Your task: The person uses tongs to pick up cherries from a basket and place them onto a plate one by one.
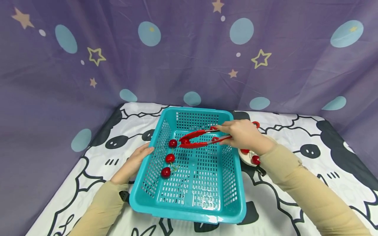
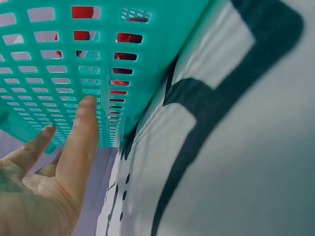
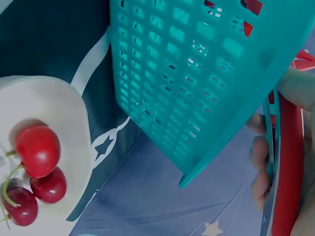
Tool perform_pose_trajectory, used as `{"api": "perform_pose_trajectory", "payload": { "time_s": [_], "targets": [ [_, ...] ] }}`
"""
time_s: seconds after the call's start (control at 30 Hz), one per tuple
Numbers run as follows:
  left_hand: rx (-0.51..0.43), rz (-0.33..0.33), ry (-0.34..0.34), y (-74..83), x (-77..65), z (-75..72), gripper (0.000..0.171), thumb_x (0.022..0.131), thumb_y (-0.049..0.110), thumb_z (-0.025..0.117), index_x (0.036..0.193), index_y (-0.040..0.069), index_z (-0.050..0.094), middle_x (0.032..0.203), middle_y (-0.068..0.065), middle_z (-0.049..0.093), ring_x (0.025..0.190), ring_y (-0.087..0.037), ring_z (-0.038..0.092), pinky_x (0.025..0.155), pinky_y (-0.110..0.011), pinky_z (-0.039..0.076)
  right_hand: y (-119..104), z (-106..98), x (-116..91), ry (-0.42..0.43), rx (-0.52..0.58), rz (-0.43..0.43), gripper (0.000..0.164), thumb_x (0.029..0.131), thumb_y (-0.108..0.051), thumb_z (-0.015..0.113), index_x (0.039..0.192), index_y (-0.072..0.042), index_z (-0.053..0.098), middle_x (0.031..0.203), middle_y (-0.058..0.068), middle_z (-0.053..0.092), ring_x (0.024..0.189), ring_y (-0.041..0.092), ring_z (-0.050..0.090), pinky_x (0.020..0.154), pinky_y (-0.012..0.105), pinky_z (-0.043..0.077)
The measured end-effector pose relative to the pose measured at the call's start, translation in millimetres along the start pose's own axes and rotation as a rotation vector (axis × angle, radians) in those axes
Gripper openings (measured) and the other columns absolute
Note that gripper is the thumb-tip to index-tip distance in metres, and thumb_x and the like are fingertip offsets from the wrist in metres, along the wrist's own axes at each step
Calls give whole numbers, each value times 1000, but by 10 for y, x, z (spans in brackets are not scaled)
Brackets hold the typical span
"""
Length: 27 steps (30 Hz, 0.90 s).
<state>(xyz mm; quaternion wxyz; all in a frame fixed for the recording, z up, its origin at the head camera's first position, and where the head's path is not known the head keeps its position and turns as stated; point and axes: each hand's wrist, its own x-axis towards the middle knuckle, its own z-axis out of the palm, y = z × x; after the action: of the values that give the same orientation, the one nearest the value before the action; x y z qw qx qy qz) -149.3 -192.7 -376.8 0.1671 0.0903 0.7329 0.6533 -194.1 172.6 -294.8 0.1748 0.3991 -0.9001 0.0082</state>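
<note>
My right hand grips a pair of red-and-metal tongs over the turquoise basket. Between the tong tips is a red cherry; whether they squeeze it I cannot tell. Along the basket's left side lie three more cherries: an upper one, a middle one and a lower one. My left hand touches the basket's left side near the rim, its fingers fairly straight against the perforated wall in the left wrist view.
Right of the basket, partly hidden under my right forearm, stands a pale dish holding several cherries with green stems. A white cloth with black drawings covers the table. Behind it hangs a purple curtain.
</note>
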Motion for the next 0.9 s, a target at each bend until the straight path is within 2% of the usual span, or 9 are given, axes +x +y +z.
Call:
{"api": "perform_pose_trajectory", "payload": {
  "time_s": [0.27,0.37,0.47,0.6,0.77,0.9],
  "targets": [
    [-7,3,-2,-17,-2,1,61,99,31,36,147,1,15,142,-34,31,123,-49,42,92,-52,49,74,43,-135,-14,77,79,59,72,-43,76,121,-13,63,106,4,70,83,18,67,55,33,54],
    [-7,-2,2,-22,-1,4,60,99,30,36,147,0,15,142,-34,31,122,-49,43,92,-52,50,96,59,-183,-3,102,91,59,72,-41,76,121,-11,63,103,4,71,75,17,66,53,32,52],
    [-1,-1,4,-27,4,11,59,99,29,35,147,-1,15,140,-35,32,120,-48,45,91,-51,50,116,71,-237,8,111,99,58,72,-39,77,120,-9,63,103,5,70,75,18,66,53,35,52],
    [2,2,3,-29,8,12,59,99,29,35,147,-1,16,139,-36,33,118,-46,48,89,-50,51,145,72,-314,16,114,115,57,72,-38,77,120,-9,64,106,7,70,83,21,68,59,39,55],
    [5,7,-1,-21,6,6,59,100,30,36,147,0,16,138,-36,34,116,-43,51,88,-49,52,179,64,-398,51,104,130,56,71,-37,78,119,-11,65,102,4,70,70,16,64,49,30,48],
    [-2,9,-1,-10,17,11,60,100,30,36,147,-1,16,139,-35,34,117,-43,50,88,-49,52,211,35,-464,65,102,143,55,71,-35,78,119,-11,65,100,3,71,64,13,60,48,28,46]
  ]
}}
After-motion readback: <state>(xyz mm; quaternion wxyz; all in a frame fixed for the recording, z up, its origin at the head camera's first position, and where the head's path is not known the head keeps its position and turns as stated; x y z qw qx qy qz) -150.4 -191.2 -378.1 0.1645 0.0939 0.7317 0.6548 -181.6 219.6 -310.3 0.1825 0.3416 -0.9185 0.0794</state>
